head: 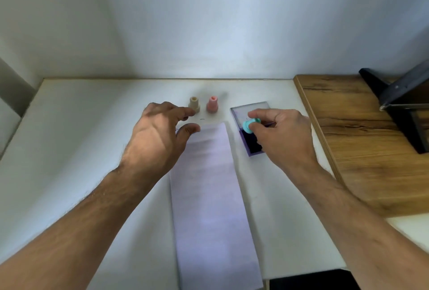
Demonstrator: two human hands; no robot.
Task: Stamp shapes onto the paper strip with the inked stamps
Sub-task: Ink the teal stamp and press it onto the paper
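Right hand [282, 135] pinches teal stamp [249, 125] over open ink pad [253, 141], just right of paper strip [209, 197]. Left hand [157, 134] hovers fingers loosely spread, empty, near strip's far end. Three stamps total: teal, beige stamp [194, 104], pink stamp [212, 104], both upright on white table [92, 127]. One pad, one strip.

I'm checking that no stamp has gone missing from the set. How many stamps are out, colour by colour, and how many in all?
Beige stamp, standing on the table: 1
Pink stamp, standing beside it: 1
Teal stamp, held in the right hand over the ink pad: 1
Total: 3 stamps
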